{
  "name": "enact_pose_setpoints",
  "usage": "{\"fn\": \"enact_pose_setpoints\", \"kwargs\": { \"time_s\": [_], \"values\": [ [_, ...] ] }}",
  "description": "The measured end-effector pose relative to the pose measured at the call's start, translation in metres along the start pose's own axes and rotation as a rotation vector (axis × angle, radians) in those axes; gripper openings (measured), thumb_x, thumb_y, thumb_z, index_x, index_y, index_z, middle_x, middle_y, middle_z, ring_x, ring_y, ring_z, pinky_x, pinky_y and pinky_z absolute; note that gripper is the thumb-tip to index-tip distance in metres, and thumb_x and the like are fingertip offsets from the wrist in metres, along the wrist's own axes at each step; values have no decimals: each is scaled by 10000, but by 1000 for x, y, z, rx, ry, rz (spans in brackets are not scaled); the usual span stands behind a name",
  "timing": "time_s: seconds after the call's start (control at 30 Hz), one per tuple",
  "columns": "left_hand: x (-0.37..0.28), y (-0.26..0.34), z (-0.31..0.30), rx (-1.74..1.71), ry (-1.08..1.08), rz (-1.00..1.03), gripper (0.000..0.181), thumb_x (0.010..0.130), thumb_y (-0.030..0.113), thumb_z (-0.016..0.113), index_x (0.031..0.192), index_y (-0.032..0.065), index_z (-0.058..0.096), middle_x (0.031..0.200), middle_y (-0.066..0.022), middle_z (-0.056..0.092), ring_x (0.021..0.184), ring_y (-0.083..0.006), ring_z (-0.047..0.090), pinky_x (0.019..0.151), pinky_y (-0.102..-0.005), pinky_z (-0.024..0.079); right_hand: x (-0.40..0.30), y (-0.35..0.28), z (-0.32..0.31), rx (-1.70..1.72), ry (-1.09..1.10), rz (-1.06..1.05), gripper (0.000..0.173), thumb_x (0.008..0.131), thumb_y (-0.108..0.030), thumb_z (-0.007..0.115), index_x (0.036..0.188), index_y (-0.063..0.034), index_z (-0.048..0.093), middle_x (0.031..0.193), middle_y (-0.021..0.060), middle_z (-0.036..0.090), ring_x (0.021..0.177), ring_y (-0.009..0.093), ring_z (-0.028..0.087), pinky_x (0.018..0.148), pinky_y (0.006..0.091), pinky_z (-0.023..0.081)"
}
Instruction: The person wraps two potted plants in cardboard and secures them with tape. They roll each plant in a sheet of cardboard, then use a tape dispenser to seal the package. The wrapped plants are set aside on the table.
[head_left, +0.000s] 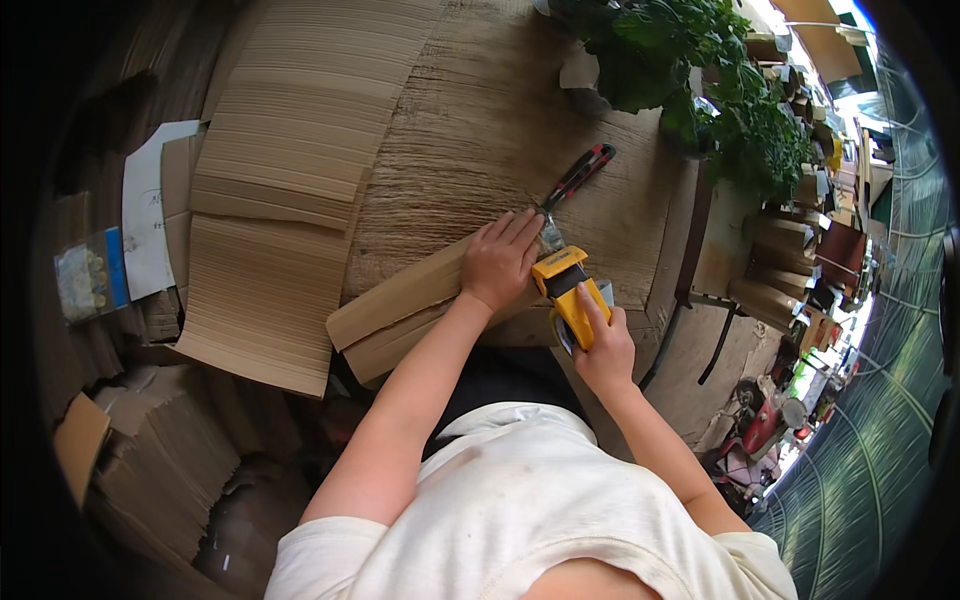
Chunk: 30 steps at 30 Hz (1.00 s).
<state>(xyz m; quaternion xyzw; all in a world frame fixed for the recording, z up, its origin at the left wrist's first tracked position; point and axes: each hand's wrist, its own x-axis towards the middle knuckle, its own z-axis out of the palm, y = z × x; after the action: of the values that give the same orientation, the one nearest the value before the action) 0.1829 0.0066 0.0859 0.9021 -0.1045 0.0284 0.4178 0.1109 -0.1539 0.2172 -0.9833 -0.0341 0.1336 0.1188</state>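
A folded cardboard piece (405, 311) lies slantwise along the near edge of the wooden table (465, 135). My left hand (504, 259) rests flat on it, fingers together and pointing away from me. In my right hand (606, 349) is a yellow tape dispenser (568, 296), its head at the right end of the cardboard, with my index finger stretched along its top. Clear tape (551, 234) shows between the dispenser's head and my left fingertips. Just beyond lies a red and black utility knife (579, 176), its lower end close to my left fingertips.
A long row of stacked flat cardboard (292, 150) covers the table's left part. Leafy green plants (675, 60) in pots stand at the far right. Another cardboard stack (165, 457) is at lower left. Wrapped cardboard bundles (780, 262) line the right, with a red motorbike (763, 427) beyond.
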Motion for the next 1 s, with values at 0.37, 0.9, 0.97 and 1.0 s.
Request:
{"fn": "enact_pose_setpoints", "kwargs": {
  "time_s": [0.37, 0.9, 0.97, 1.0],
  "values": [
    [17, 0, -2, 43, -86, -193, 387, 886, 334, 542, 1211, 127, 575, 1136, -90, 626, 1012, -278, 601, 836, -383, 479, 17, -3, -3, -17, 45, -3, 922, 582, -3, 683, 1379, -362, 392, 804, 139, 462, 636, 303, 550, 548, 369, 495],
    [-6, 10, 14, 277, -1, -78, 371, 886, 413, 521, 1178, 204, 613, 1107, -52, 645, 960, -263, 628, 801, -382, 501, -80, 61, 31, 49, 152, -65, 876, 620, -25, 679, 1387, -340, 398, 769, 111, 431, 586, 250, 512, 488, 321, 475],
    [-5, 10, 14, 274, -3, -95, 367, 887, 416, 521, 1174, 209, 617, 1103, -52, 647, 959, -264, 628, 801, -381, 501, -95, 70, 35, 68, 154, -55, 871, 622, -26, 676, 1387, -339, 401, 766, 108, 428, 586, 245, 508, 482, 316, 471],
    [-5, 9, 15, 270, -1, -105, 365, 888, 418, 520, 1172, 212, 619, 1101, -52, 648, 959, -264, 628, 801, -381, 501, -104, 74, 37, 81, 153, -49, 868, 623, -27, 675, 1386, -339, 402, 766, 107, 428, 587, 244, 508, 480, 315, 469]
  ]
}}
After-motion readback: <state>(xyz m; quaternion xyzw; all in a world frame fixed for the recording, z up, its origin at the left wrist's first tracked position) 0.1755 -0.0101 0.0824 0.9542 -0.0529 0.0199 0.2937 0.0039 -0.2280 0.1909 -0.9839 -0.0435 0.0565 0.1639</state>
